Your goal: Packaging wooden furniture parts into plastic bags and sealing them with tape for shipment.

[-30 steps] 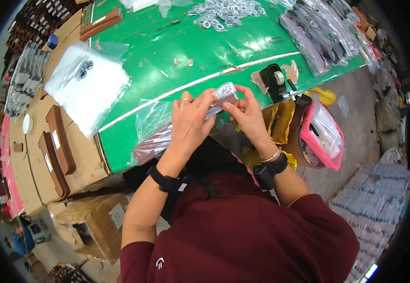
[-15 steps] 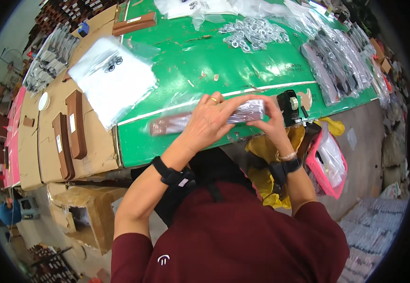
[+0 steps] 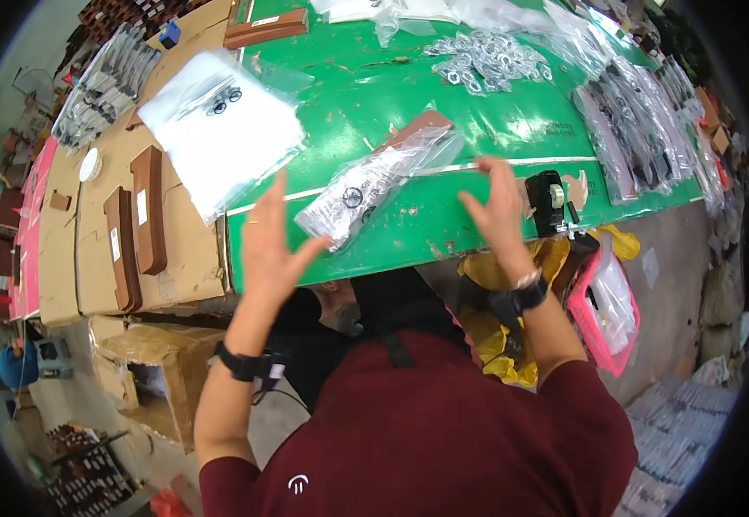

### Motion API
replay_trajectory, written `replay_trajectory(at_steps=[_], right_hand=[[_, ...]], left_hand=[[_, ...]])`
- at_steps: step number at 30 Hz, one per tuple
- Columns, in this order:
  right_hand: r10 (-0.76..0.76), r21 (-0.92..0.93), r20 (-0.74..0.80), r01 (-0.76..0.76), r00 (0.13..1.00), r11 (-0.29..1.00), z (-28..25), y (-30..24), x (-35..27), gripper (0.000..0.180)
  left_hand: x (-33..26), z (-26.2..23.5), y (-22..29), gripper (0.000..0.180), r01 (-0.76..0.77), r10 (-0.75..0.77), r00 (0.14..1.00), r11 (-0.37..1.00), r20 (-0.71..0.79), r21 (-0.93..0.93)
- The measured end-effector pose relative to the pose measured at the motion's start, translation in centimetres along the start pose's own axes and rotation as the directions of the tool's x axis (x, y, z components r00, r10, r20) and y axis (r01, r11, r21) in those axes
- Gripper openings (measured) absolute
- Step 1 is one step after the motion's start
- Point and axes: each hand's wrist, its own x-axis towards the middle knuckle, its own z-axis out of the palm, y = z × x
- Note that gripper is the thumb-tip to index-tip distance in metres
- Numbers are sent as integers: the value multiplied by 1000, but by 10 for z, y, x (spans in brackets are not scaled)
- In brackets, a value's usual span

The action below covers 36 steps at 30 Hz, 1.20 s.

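On the green tabletop [image 3: 443, 207] a brown wooden piece in a clear plastic bag [image 3: 366, 185] lies slantwise, its far end showing brown and the near part wrapped in crinkled film with dark round marks. My left hand [image 3: 273, 250] is open beside the near end of the bag, its thumb close to that end; whether they touch I cannot tell. To the right of the bag my right hand [image 3: 502, 215] hovers open with thumb and fingers apart, holding nothing. Just right of it stands a black tape dispenser [image 3: 546, 200].
A stack of clear bags [image 3: 219, 133] lies left of the work spot. Two brown wooden pieces [image 3: 149, 211] rest on the cardboard [image 3: 189, 267]. Clear rings [image 3: 488, 62] are heaped at the back. Wrapped packs [image 3: 633, 129] lie far right, above a pink basket [image 3: 605, 310].
Both hands have let go of the bagged wooden piece and moved apart, left hand to the left. The piece now lies slanted on the table instead of being held level.
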Motion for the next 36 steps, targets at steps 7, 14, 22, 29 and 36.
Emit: replay_trajectory(at_steps=[7,14,22,29,36], right_hand=[[-20,598,394,-240,919,765,26,52,85,22],[158,721,398,-414,904,555,40,8,72,17],[284,639,322,-428,903,639,48,30,60,17],[388,689,308,-485,869,538,30,5,42,22],[295,591,171,-337,940,733,12,-9,42,29]], left_hand=[[11,34,2,130,198,-234,898,971,372,133],[32,20,-34,124,42,-92,931,989,354,145],[107,77,2,30,215,-132,957,919,258,-329],[101,99,-5,21,452,-156,881,562,447,-693],[114,92,4,15,473,-199,876,536,440,-699]])
